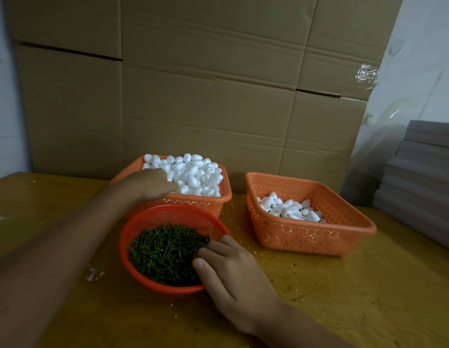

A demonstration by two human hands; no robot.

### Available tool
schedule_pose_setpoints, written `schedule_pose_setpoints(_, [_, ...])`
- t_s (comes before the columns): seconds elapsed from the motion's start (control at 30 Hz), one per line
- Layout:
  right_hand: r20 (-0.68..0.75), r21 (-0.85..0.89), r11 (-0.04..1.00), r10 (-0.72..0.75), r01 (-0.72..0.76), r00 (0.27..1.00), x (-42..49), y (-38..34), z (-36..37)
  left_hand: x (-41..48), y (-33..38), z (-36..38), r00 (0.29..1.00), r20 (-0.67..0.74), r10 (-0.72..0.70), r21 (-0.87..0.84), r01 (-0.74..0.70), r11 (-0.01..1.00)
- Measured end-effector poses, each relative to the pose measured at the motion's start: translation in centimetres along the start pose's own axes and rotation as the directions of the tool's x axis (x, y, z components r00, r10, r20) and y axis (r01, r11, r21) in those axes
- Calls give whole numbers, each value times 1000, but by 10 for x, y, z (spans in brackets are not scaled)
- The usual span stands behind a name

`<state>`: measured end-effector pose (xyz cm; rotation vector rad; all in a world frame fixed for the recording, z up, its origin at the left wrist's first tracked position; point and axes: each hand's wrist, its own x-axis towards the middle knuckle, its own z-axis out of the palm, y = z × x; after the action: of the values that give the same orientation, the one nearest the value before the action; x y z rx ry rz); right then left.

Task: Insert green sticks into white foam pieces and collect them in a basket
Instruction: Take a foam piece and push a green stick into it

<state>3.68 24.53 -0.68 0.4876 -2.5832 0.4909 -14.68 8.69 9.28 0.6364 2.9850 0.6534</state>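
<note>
The left hand (148, 183) reaches forward, palm down, into the square orange basket (193, 202) heaped with white foam pieces (195, 172); its fingertips are buried, so its grip cannot be told. The right hand (233, 270) curls over the round red basket (165, 212), fingers (213, 247) on the green sticks (163, 252), grip unclear.

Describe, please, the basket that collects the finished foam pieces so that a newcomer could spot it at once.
Find the cardboard boxes behind the wooden table. Two square orange baskets stand before them; it is the right basket. Unlike its heaped neighbour, it holds only a shallow layer of foam pieces, some showing green.
</note>
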Motion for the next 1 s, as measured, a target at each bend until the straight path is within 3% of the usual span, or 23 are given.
schedule_pose_setpoints(0.27, [-14, 2, 1000, -12, 12, 1000, 1, 0, 2, 19, -23, 5, 996, -69, 53, -108, -61, 992])
schedule_pose_setpoints(0.37, [-24, 3, 1000, -9, 9, 1000, 0, 1, 2, 25, -33, 10, 954, -287, 92, -230, -162, 960])
schedule_pose_setpoints(0.5, [-14, -1, 1000, -3, 3, 1000, 1, 0, 2, 16, -36, 11, 869, -493, -47, -569, -280, 773])
schedule_pose_setpoints(0.7, [-12, 2, 1000, 2, -2, 1000, 0, 1, 1, -39, -11, 19, 928, -369, -49, -816, -299, 494])
schedule_pose_setpoints(0.83, [-9, 2, 1000, -8, 8, 1000, 1, 0, 1, -75, -9, 22, 961, -259, 96, -830, -272, 487])
schedule_pose_setpoints(1.0, [-3, 5, 1000, -12, 12, 1000, -1, 0, 2, -97, -9, 24, 937, -262, 230, -826, -341, 449])
